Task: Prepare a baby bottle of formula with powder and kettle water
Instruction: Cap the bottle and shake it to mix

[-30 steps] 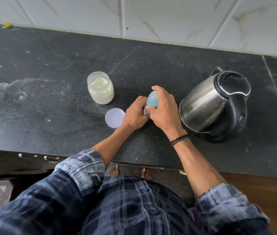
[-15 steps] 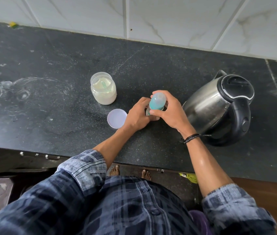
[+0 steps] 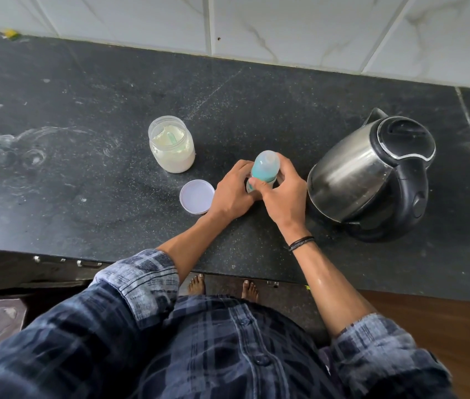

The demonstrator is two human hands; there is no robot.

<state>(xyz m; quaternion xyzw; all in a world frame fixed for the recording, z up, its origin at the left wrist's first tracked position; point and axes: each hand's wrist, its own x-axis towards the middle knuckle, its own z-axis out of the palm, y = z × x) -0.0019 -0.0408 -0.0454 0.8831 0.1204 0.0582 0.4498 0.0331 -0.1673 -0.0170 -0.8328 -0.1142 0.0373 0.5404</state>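
Note:
A baby bottle [image 3: 265,166] with a teal collar and clear domed cap stands upright on the black counter [image 3: 84,197]. My left hand [image 3: 232,192] wraps around its lower body, which is mostly hidden. My right hand [image 3: 281,194] pinches the teal collar at the top. An open clear jar of pale formula powder [image 3: 171,148] with a green scoop inside stands to the left. Its white lid [image 3: 197,196] lies flat beside my left hand. A steel kettle [image 3: 371,171] with black lid and handle sits close on the right.
White marbled wall tiles [image 3: 256,27] back the counter. Powder smears and dried rings mark the counter's left part [image 3: 26,151]. The counter's front edge runs just below my forearms, with bare feet [image 3: 222,286] on the floor beneath.
My right hand has shifted its grip around the bottle's top, so the domed cap now shows fully. The bottle, jar, lid and kettle stay in place.

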